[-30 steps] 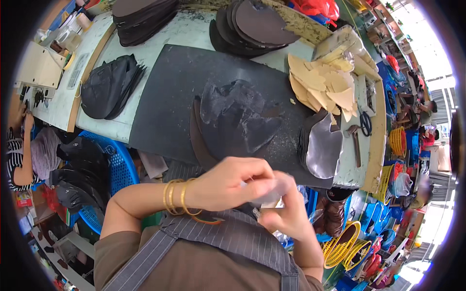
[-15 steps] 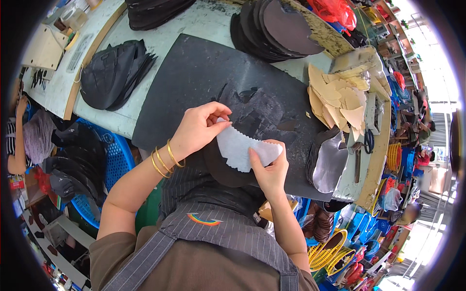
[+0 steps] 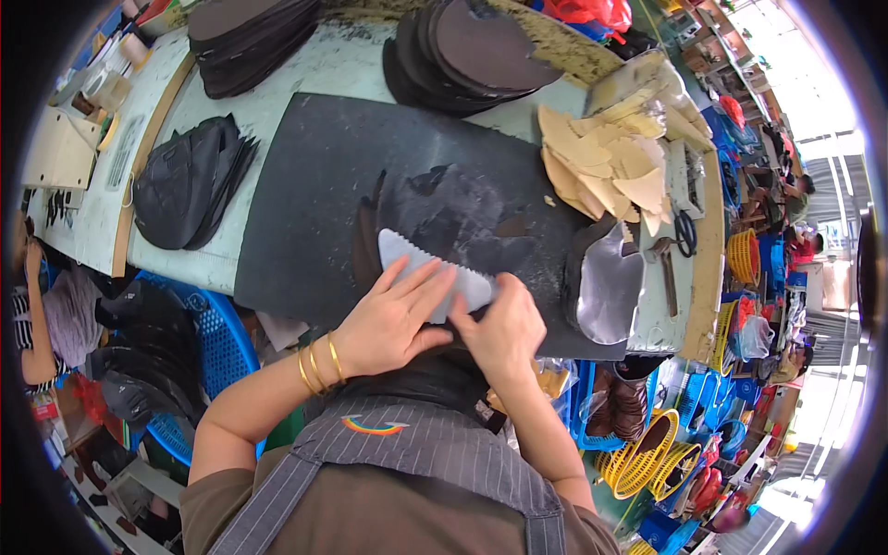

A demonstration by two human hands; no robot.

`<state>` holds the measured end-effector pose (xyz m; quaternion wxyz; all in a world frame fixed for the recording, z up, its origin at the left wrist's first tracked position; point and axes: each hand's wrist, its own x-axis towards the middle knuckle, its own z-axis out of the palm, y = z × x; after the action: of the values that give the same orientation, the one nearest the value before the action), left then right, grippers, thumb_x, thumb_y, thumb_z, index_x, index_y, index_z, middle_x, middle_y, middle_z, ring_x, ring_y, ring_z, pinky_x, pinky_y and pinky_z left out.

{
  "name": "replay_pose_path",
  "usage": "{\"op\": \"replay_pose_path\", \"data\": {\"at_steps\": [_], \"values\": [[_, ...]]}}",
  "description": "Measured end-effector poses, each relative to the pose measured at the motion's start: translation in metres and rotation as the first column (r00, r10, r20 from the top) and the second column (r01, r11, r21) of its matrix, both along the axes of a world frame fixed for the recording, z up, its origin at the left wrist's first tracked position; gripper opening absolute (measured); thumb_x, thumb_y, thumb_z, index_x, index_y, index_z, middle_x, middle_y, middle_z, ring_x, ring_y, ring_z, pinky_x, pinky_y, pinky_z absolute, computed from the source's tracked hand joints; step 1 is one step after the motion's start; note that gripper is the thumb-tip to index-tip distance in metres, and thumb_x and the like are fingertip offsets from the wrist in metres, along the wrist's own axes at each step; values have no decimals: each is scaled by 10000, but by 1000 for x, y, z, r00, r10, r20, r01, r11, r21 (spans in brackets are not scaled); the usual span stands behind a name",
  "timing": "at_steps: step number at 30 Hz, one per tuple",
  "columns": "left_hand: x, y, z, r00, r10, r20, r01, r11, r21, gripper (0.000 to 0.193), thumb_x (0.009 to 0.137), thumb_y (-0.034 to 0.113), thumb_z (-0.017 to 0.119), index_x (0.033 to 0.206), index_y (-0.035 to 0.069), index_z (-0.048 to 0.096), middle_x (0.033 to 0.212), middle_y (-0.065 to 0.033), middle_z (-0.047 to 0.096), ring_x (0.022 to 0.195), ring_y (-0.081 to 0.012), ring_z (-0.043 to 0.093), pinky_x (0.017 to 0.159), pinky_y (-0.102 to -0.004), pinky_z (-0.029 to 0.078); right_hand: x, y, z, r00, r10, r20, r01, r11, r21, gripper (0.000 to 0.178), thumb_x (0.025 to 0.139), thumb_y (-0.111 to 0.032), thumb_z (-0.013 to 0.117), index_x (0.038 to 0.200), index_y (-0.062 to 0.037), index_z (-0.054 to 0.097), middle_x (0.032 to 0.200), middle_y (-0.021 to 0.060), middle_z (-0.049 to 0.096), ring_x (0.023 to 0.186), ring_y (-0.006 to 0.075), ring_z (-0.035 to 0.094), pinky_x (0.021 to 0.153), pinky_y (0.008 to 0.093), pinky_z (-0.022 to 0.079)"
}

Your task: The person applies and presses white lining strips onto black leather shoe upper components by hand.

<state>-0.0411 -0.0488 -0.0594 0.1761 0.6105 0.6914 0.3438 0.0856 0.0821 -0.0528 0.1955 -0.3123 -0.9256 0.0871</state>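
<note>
A pale grey piece with a zigzag edge [image 3: 396, 248] lies over dark cut pieces on a black mat [image 3: 305, 194] before me. Across its middle my left hand [image 3: 388, 319] is laid flat, fingers stretched out and pressing on it. My right hand [image 3: 507, 331] is closed at its right end, thumb and curled fingers gripping the edge. Both hands hide part of the piece. Just beyond them, thin black cut pieces [image 3: 453, 208] are spread on the mat.
Stacks of dark pieces [image 3: 481, 55] stand at the back, another [image 3: 190, 185] at left. To the right are cream pieces [image 3: 606, 162], a shiny grey-topped stack [image 3: 610, 296], a hammer [image 3: 669, 277] and scissors [image 3: 684, 233]. A blue basket [image 3: 231, 342] stands below the table's left side.
The pale piece has gone from being held up between both hands to lying down on the mat. My left hand has opened and flattened over it; my right hand keeps its end.
</note>
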Motion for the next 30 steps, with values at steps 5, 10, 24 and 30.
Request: {"op": "replay_pose_path", "data": {"at_steps": [5,10,24,30], "values": [[10,-2,15,940,-54,-338,16,993,-113,737,800,509,612,1357,53,452,1436,-82,411,1337,-334,332,1103,-513,206,86,92,16,957,-253,-142,259,966,21,191,806,-102,659,969,-31,590,858,141,577,800,330,576,704,425,460],[15,26,22,965,92,-247,-56,987,149,373,754,340,735,912,20,626,1043,-95,626,1040,-318,524,895,-441,408,106,115,-15,989,-84,-120,76,995,-66,50,842,-53,602,867,-10,592,868,143,582,837,345,551,735,424,446],[90,126,16,856,-39,515,-112,960,258,183,884,122,619,1019,-1,616,920,-101,640,799,-203,630,669,-317,499,105,125,-5,952,-68,-299,41,995,-95,105,872,-25,573,951,33,610,903,166,600,792,314,599,714,366,487],[102,178,-19,993,-57,-102,68,992,109,297,843,305,636,979,42,615,983,-47,605,1012,-284,532,852,-391,444,142,171,-68,445,-493,-748,3,836,-549,216,900,-134,554,1091,-43,599,1072,101,624,966,228,599,811,360,491]]}}
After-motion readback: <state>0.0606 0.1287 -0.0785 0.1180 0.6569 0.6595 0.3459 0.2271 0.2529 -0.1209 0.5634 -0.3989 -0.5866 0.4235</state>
